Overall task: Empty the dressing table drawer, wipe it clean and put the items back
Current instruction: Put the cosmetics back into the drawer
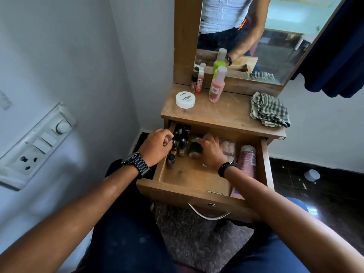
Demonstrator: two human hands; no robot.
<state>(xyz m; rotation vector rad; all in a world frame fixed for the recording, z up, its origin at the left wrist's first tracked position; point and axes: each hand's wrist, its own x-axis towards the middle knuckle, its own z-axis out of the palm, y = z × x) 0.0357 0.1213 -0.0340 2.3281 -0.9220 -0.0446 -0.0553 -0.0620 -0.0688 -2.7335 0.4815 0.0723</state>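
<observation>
The wooden drawer (189,196) of the dressing table is pulled open. Along its left side stand several small dark nail polish bottles (182,141). My left hand (157,145) pinches the black cap of one bottle (174,147) there. My right hand (209,151) reaches into the middle of the drawer and closes on a small green item (195,148). Under and right of that hand lies a clear packet of pale nail tips (228,148). A pink bottle (247,160) lies on its side by the drawer's right wall.
On the tabletop (222,115) stand a white nail polish remover jar (185,99), a pink bottle (216,85), a small red tube (199,81) and a checked cloth (269,110). A mirror (275,36) rises behind. A switchboard (37,146) is on the left wall.
</observation>
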